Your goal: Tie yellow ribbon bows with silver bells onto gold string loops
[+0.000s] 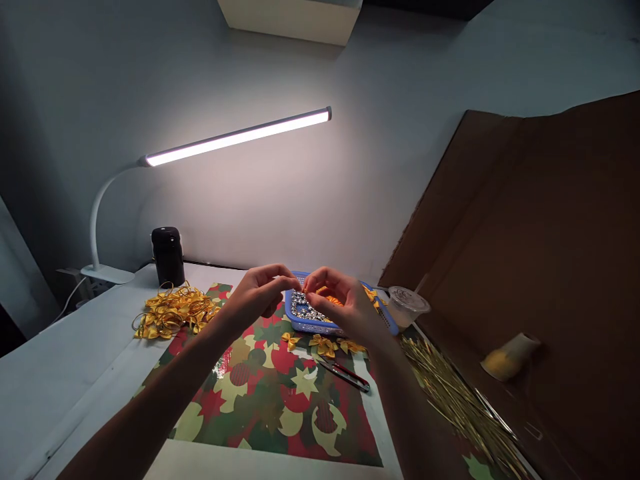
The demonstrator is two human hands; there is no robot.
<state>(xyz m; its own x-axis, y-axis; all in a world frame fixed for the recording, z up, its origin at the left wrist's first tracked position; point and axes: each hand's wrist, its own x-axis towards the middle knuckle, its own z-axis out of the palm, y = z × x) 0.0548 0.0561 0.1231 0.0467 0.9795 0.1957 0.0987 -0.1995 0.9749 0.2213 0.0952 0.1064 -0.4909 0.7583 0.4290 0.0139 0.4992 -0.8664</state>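
My left hand (263,290) and my right hand (345,307) meet fingertip to fingertip above a blue plastic basket (313,327). Both are closed in a pinch on something tiny between them, too small to make out. Inside the basket lie silver beads or small bells (305,308) and something orange (330,297), partly covered by my right hand. Several gold ribbon bows (325,345) lie in front of the basket on a camouflage-like patterned sheet (270,413). Just below them rests a pair of thread snips (345,375).
Left of my arms is a heap of gold ribbon bows with loops (177,312), near a black bottle (168,257) and a lit desk lamp (240,137). At right are a lidded plastic cup (409,303), gold strands (465,400) and a large cardboard sheet (540,233).
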